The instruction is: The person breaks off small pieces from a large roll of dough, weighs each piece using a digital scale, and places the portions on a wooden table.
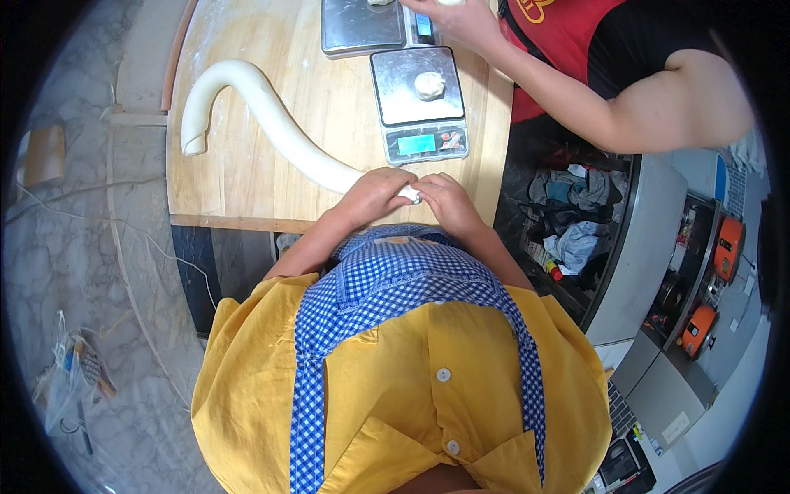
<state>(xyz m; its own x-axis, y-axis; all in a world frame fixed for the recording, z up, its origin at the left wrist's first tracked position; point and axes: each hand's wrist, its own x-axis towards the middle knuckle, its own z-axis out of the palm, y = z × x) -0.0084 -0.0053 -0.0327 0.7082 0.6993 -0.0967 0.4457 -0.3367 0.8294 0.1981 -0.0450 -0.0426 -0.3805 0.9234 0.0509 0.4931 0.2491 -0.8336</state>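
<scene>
A thick, smooth rope of pale dough [271,117] curves in an S across the wooden table, its far end folded over at the left. My left hand [381,192] wraps around the near end of this rope. At the same tip, my right hand [449,200] pinches the dough with its thumb and fingers, touching the left hand. Just beyond my hands, a digital kitchen scale [395,111] with a lit display carries a small dough ball [429,86] on its steel plate.
A second scale [361,28] stands farther back, partly cut off. Over it reaches a co-worker's hand [460,21] with a white lump, probably dough. The wooden tabletop [234,191] ends near my apron. To the right is an open compartment with crumpled cloths [577,241].
</scene>
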